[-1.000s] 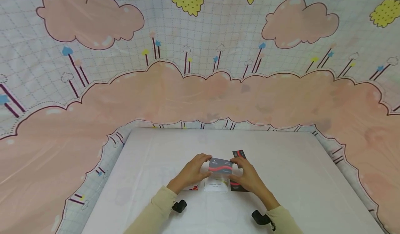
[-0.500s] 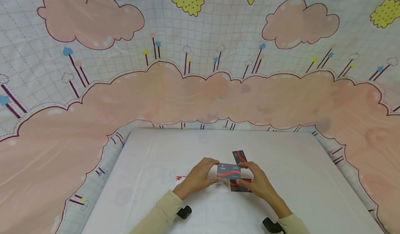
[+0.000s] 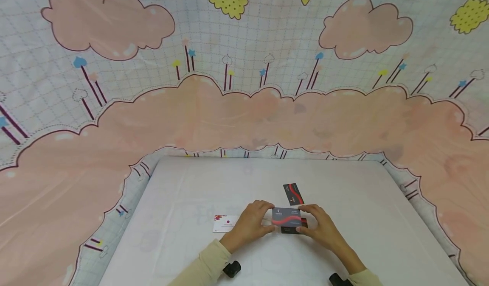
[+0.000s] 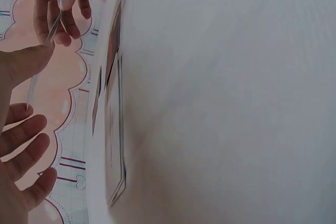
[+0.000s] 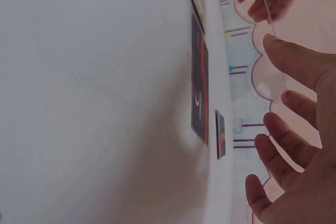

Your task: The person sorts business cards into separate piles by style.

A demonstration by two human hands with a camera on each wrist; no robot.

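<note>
Both hands hold up a grey business card (image 3: 286, 217) with a red wave and a small white crescent, above the table. My left hand (image 3: 249, 224) pinches its left edge between thumb and fingers. At the opposite edge, my right hand (image 3: 322, 228) pinches it the same way. Both wrist views show this card edge-on, as a thin line. Below and behind it lies a black and red card (image 3: 290, 231), partly covered. Farther back, a second black and red card (image 3: 293, 194) lies slanted on the table.
The white table (image 3: 214, 180) stands in front of a curtain printed with clouds (image 3: 244, 120). A white card with red flowers (image 3: 223, 224) lies left of the left hand, its right end hidden by that hand.
Both hands have carried the grey card to the right and a little toward the person. The white flowered card has come into view, while the white logo card is now hidden.
</note>
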